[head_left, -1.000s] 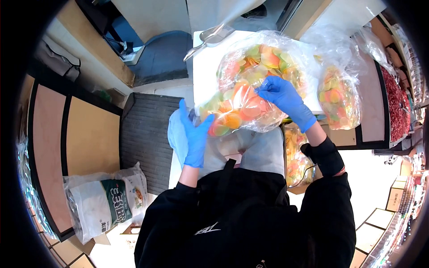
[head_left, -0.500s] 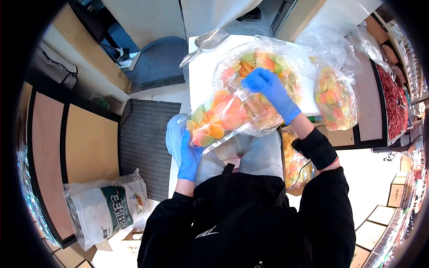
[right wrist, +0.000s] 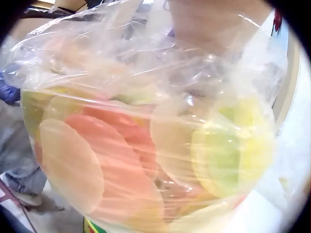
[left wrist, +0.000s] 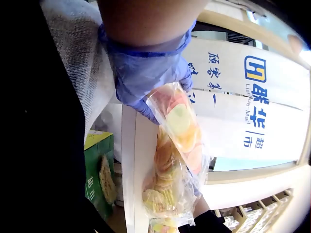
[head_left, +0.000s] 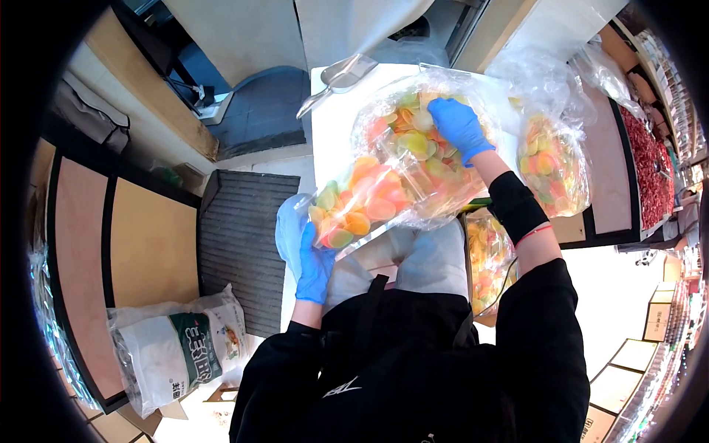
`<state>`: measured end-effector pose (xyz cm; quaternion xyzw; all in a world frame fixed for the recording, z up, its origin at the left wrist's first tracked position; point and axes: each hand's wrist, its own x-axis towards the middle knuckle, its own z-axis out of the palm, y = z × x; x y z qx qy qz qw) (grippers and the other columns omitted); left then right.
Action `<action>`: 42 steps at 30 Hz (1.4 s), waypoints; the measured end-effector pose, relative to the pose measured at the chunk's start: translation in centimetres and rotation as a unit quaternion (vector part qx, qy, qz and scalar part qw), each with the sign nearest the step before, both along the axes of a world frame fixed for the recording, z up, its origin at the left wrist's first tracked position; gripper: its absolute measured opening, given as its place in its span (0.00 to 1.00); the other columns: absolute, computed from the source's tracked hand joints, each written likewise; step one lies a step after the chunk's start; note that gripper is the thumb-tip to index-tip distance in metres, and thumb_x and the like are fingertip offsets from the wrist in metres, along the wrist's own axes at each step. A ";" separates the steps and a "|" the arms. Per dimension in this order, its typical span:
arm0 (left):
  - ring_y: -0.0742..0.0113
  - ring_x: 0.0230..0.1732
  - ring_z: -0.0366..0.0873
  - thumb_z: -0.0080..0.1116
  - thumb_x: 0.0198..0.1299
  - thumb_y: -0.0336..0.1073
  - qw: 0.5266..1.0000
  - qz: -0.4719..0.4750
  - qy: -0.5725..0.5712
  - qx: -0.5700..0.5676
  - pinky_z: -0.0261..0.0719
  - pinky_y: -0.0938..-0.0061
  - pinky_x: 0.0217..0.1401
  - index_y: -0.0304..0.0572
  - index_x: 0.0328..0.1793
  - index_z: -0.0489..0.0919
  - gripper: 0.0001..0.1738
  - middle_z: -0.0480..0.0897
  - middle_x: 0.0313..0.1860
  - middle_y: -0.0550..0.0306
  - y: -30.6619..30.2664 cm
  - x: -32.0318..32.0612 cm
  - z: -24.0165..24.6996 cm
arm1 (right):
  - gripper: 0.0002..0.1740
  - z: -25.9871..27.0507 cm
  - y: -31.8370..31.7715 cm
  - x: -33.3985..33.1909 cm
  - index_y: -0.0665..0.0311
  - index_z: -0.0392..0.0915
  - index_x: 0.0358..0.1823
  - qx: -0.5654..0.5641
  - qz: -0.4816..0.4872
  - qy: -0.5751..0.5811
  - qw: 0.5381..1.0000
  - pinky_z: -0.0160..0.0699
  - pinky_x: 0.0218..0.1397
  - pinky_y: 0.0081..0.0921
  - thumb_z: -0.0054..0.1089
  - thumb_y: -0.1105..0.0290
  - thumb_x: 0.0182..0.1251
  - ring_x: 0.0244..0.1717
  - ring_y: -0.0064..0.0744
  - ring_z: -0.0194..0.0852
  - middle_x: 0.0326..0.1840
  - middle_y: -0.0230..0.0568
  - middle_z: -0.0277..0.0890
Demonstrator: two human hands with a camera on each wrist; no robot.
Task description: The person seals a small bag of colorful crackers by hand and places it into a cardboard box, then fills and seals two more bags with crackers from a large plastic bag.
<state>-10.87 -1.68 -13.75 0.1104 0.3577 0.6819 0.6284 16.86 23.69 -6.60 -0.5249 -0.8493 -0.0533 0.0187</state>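
A clear bag of pink, orange and green discs (head_left: 380,203) lies slanted at the front of the white table (head_left: 332,140). My left hand (head_left: 313,258) grips its lower left end; in the left wrist view the gloved hand (left wrist: 146,75) has its fingers around the end of that bag (left wrist: 181,124). Behind it stands a larger, open clear bag of similar discs (head_left: 417,144). My right hand (head_left: 459,129) is at its mouth, over the discs, fingertips partly hidden. In the right wrist view the large bag (right wrist: 146,150) hides most of that hand.
A metal scoop (head_left: 341,80) lies at the table's back left corner. Another filled bag (head_left: 548,162) stands to the right, and one more (head_left: 487,255) sits below the table's right side. A white and green sack (head_left: 181,347) is at the lower left.
My left hand, earlier with fingers spread beside the smaller bag, now grips its end. That bag has shifted left. My right hand has left it and moved back over the large bag's discs.
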 end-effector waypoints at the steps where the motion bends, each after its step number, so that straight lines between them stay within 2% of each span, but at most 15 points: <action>1: 0.51 0.65 0.68 0.50 0.64 0.47 1.000 -0.001 -0.015 -0.005 0.70 0.55 0.64 0.41 0.71 0.59 0.33 0.66 0.66 0.48 0.0 -0.1 -0.5 | 0.22 0.3 0.1 0.3 0.58 0.73 0.54 -0.031 -0.022 -0.001 0.999 0.76 0.51 0.38 0.57 0.63 0.56 0.50 0.45 0.72 0.54 0.43 0.70; 4: 0.51 0.65 0.68 0.51 0.64 0.46 0.999 -0.003 -0.041 -0.005 0.70 0.54 0.64 0.41 0.71 0.59 0.33 0.66 0.66 0.48 0.1 -0.3 -1.5 | 0.24 1.1 -1.1 0.8 0.59 0.72 0.56 0.028 0.023 0.050 0.998 0.75 0.52 0.39 0.56 0.63 0.57 0.52 0.46 0.72 0.57 0.45 0.70; 7: 0.52 0.65 0.67 0.53 0.63 0.46 1.000 -0.004 -0.024 0.014 0.71 0.54 0.63 0.41 0.71 0.59 0.33 0.66 0.66 0.48 0.1 -0.1 -0.8 | 0.27 -0.6 -1.4 0.4 0.57 0.69 0.61 0.127 0.117 0.059 0.983 0.73 0.55 0.38 0.56 0.63 0.58 0.54 0.48 0.71 0.60 0.47 0.69; 10: 0.52 0.65 0.68 0.55 0.61 0.45 1.000 -0.001 -0.020 0.015 0.72 0.55 0.62 0.42 0.71 0.59 0.34 0.66 0.66 0.49 0.1 -0.2 -0.8 | 0.28 -0.9 -1.2 -0.3 0.56 0.69 0.61 0.120 0.062 0.068 0.989 0.74 0.55 0.39 0.55 0.63 0.57 0.53 0.46 0.73 0.60 0.46 0.69; 16: 0.53 0.64 0.68 0.58 0.59 0.45 0.999 0.014 -0.021 0.031 0.75 0.58 0.60 0.42 0.71 0.58 0.37 0.66 0.66 0.49 -0.1 -0.2 -0.7 | 0.27 0.6 0.1 -0.7 0.57 0.68 0.63 0.000 0.001 0.050 0.999 0.72 0.56 0.39 0.53 0.64 0.59 0.54 0.47 0.72 0.59 0.46 0.71; 19: 0.53 0.64 0.68 0.57 0.60 0.46 0.999 0.005 -0.021 0.026 0.75 0.58 0.60 0.42 0.71 0.57 0.37 0.65 0.66 0.49 0.0 -0.2 -0.5 | 0.24 -0.2 0.2 0.4 0.58 0.70 0.60 0.079 0.050 0.076 0.993 0.74 0.52 0.38 0.52 0.63 0.60 0.50 0.47 0.75 0.54 0.46 0.75; 21: 0.52 0.64 0.68 0.56 0.60 0.46 0.999 0.008 0.022 0.027 0.75 0.58 0.61 0.42 0.71 0.57 0.37 0.65 0.66 0.49 -0.1 0.0 0.7 | 0.22 -0.2 0.4 0.8 0.59 0.73 0.57 0.069 0.020 0.103 0.992 0.75 0.50 0.39 0.51 0.63 0.60 0.46 0.48 0.76 0.51 0.47 0.76; 25: 0.52 0.64 0.68 0.55 0.61 0.47 1.000 0.002 0.018 0.015 0.73 0.58 0.62 0.41 0.71 0.58 0.36 0.65 0.66 0.48 -0.1 -0.1 0.3 | 0.19 1.7 0.1 1.4 0.60 0.76 0.52 0.074 -0.062 0.160 0.982 0.76 0.46 0.39 0.53 0.65 0.58 0.40 0.48 0.78 0.42 0.49 0.78; 28: 0.52 0.65 0.67 0.54 0.62 0.46 0.999 -0.002 -0.029 0.014 0.72 0.58 0.63 0.42 0.71 0.58 0.35 0.65 0.66 0.48 0.0 -0.3 -1.6 | 0.20 3.6 -1.5 1.8 0.64 0.75 0.52 -0.037 -0.135 0.335 0.932 0.77 0.44 0.34 0.54 0.65 0.59 0.39 0.42 0.79 0.40 0.52 0.78; 29: 0.53 0.65 0.67 0.53 0.62 0.46 0.999 -0.004 -0.034 0.010 0.72 0.58 0.63 0.42 0.71 0.58 0.34 0.66 0.66 0.49 -0.1 -0.4 -1.7 | 0.20 3.5 -1.9 2.1 0.67 0.74 0.53 -0.051 -0.132 0.380 0.914 0.78 0.41 0.28 0.56 0.66 0.60 0.40 0.34 0.79 0.40 0.47 0.78; 32: 0.53 0.65 0.67 0.52 0.64 0.46 0.998 -0.012 -0.060 -0.010 0.72 0.58 0.63 0.42 0.71 0.59 0.32 0.66 0.66 0.49 -0.1 -0.6 -2.6 | 0.19 4.5 -4.7 2.1 0.68 0.74 0.54 -0.210 -0.082 0.577 0.785 0.81 0.39 0.26 0.57 0.68 0.61 0.41 0.29 0.77 0.42 0.41 0.78; 35: 0.55 0.65 0.67 0.55 0.61 0.45 0.998 -0.010 -0.064 -0.013 0.71 0.60 0.63 0.42 0.69 0.61 0.32 0.67 0.65 0.51 0.0 -0.3 -2.0 | 0.20 6.2 -7.9 1.1 0.68 0.73 0.55 -0.316 -0.111 0.556 0.761 0.83 0.39 0.24 0.58 0.70 0.62 0.44 0.28 0.77 0.45 0.39 0.76; 38: 0.56 0.65 0.67 0.56 0.60 0.46 0.999 -0.008 -0.039 0.004 0.70 0.61 0.64 0.41 0.69 0.62 0.33 0.66 0.66 0.51 0.0 0.1 -1.2 | 0.22 6.1 -9.8 -0.2 0.66 0.72 0.58 -0.390 -0.085 0.515 0.758 0.83 0.40 0.24 0.59 0.70 0.62 0.46 0.28 0.78 0.47 0.38 0.76; 39: 0.56 0.65 0.67 0.56 0.60 0.46 1.000 -0.009 -0.027 0.010 0.70 0.61 0.65 0.41 0.69 0.61 0.33 0.66 0.66 0.51 0.0 0.2 -1.1 | 0.23 5.9 -10.0 -0.7 0.65 0.71 0.59 -0.426 -0.078 0.480 0.763 0.81 0.45 0.24 0.59 0.70 0.62 0.48 0.26 0.76 0.51 0.38 0.75; 42: 0.55 0.65 0.66 0.55 0.61 0.47 0.996 -0.041 -0.078 -0.011 0.68 0.61 0.66 0.40 0.70 0.60 0.35 0.66 0.67 0.50 0.1 -0.4 -3.3 | 0.23 5.8 -11.3 -3.1 0.64 0.72 0.59 -0.503 0.030 0.504 0.702 0.77 0.51 0.25 0.60 0.67 0.63 0.51 0.27 0.72 0.54 0.39 0.72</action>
